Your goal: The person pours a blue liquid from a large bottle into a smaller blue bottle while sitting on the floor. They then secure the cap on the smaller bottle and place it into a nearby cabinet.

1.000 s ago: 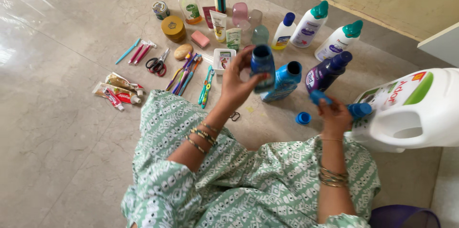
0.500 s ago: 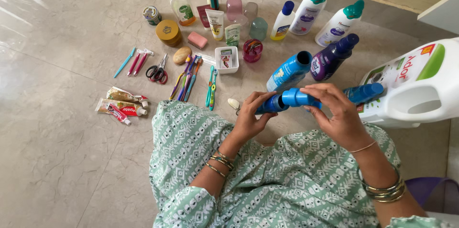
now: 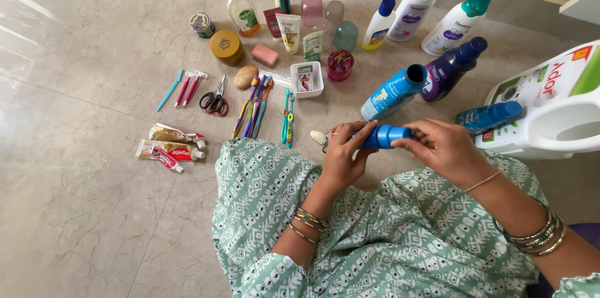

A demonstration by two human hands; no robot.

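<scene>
The left hand (image 3: 345, 155) is wrapped around the body of a small blue bottle (image 3: 374, 138), held sideways just above the lap. The right hand (image 3: 442, 149) pinches the blue cap (image 3: 395, 135) at the bottle's end with thumb and fingers closed on it. The cap looks seated on the neck, so the step in hand appears to be screwing it on or off; which way cannot be told. The next move would likely call for a firm grip from the left hand while the right turns the cap square to the neck.

Just beyond the hands on the floor (image 3: 87, 198) lies an open light-blue bottle (image 3: 392, 93) with no cap, touching a purple bottle (image 3: 451, 70). To the right of the right hand lies another blue bottle (image 3: 490, 116) against a big white jug (image 3: 556, 116). Left of the left hand lie 2 green toothbrushes (image 3: 287, 116), scissors (image 3: 214, 99) and toothpaste tubes (image 3: 169, 145). Farthest off stand 3 white bottles (image 3: 412, 7).
</scene>
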